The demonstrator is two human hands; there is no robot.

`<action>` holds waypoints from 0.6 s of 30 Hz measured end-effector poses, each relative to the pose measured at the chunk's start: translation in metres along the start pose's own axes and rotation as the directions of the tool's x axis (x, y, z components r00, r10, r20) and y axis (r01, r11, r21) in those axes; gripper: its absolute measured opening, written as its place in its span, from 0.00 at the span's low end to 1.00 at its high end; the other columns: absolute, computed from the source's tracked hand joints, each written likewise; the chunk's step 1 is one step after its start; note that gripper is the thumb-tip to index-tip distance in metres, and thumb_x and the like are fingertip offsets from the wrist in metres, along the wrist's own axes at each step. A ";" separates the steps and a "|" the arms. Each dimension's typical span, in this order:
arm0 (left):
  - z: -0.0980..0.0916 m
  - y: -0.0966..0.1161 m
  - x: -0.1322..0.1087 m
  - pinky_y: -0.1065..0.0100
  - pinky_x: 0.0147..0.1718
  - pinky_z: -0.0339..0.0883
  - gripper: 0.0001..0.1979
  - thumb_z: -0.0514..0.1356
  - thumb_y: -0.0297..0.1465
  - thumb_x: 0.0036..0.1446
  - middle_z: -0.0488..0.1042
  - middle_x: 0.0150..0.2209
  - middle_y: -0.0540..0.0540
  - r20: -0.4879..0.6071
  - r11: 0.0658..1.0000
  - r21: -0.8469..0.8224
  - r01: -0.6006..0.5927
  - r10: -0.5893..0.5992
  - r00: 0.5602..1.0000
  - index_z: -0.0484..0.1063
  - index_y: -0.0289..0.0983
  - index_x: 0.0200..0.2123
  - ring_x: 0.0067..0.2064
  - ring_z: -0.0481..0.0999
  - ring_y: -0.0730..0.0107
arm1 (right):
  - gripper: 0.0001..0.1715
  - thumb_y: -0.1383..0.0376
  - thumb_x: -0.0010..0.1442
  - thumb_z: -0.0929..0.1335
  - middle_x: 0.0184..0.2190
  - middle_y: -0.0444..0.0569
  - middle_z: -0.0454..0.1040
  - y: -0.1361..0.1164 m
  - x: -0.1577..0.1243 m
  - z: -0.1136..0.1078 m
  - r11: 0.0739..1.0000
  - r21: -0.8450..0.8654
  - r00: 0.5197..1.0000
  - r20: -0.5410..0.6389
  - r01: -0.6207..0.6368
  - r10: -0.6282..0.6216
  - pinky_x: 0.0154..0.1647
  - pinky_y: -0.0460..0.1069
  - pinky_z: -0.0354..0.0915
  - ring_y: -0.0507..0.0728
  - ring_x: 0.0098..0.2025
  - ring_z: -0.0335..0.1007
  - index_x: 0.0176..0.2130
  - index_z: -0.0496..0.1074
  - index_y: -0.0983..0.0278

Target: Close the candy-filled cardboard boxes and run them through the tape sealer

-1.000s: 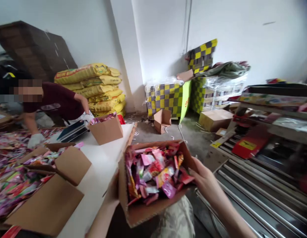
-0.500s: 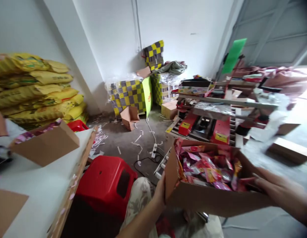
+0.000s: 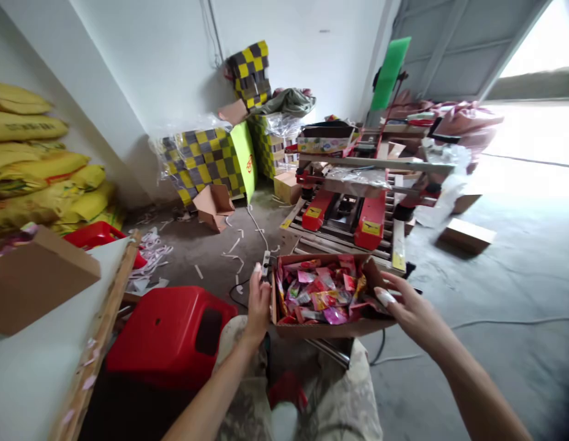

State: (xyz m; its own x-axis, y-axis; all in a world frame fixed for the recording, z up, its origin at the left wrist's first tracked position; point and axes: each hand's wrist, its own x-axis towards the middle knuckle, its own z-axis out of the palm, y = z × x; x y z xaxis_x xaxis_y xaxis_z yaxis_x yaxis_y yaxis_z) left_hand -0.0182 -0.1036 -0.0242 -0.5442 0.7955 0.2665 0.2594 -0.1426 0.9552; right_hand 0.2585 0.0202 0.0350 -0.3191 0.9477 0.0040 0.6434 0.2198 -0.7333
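An open cardboard box [image 3: 330, 331] full of small shiny candy packets [image 3: 323, 291] in pink, red and orange is in front of me, above my knees. My left hand [image 3: 258, 304] is pressed against its left end, fingers pointing up. At the right end, my right hand [image 3: 406, 306] grips the wall, with the thumb near the rim. Just beyond the box is the roller bed of a carton-taping machine [image 3: 346, 205] with red side plates. A few rollers [image 3: 330, 352] show under the box's near side; whether the box rests on them I cannot tell.
To my left are a red plastic stool [image 3: 158, 331] and a white table [image 3: 40, 373] bearing another carton [image 3: 40, 278]. Yellow sacks [image 3: 31, 165] are piled behind it. A power strip [image 3: 266, 263] and paper scraps lie on the floor. A flat carton [image 3: 467, 236] lies at right.
The box has moved left and away from me, from tilted in my hands to nearly level at the roller bed. My view has turned right.
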 end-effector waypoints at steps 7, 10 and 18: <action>0.017 0.051 0.040 0.54 0.63 0.25 0.40 0.49 0.47 0.61 0.27 0.68 0.44 0.784 0.822 0.200 -0.533 0.192 0.590 0.29 0.40 0.66 0.67 0.26 0.60 | 0.16 0.58 0.55 0.63 0.35 0.51 0.68 -0.033 0.015 0.002 0.914 -0.215 0.897 0.364 0.344 -0.252 0.38 0.49 0.64 0.57 0.35 0.67 0.35 0.76 0.63; 0.039 0.043 0.052 0.54 0.63 0.23 0.39 0.54 0.46 0.58 0.35 0.67 0.39 0.916 0.690 0.296 -0.661 -0.008 0.401 0.43 0.35 0.66 0.68 0.29 0.59 | 0.14 0.59 0.58 0.63 0.34 0.49 0.64 -0.046 0.023 0.009 0.867 -0.232 0.795 0.549 0.441 -0.258 0.44 0.49 0.63 0.56 0.38 0.65 0.34 0.75 0.63; 0.052 0.038 0.076 0.52 0.63 0.35 0.33 0.63 0.46 0.47 0.58 0.62 0.42 0.851 0.945 0.302 -0.123 -0.210 0.481 0.67 0.39 0.55 0.66 0.48 0.53 | 0.25 0.48 0.45 0.73 0.33 0.46 0.68 -0.031 0.038 0.007 0.895 -0.190 0.796 0.555 0.403 -0.241 0.35 0.45 0.64 0.55 0.34 0.67 0.34 0.76 0.65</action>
State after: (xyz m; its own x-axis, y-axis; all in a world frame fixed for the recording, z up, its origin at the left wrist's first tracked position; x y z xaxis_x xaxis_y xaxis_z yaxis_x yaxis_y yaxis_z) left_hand -0.0080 -0.0176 0.0261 0.3632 0.9138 -0.1821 0.5534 -0.0543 0.8312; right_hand 0.2216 0.0480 0.0531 -0.7951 0.5734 -0.1976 0.5797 0.6227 -0.5255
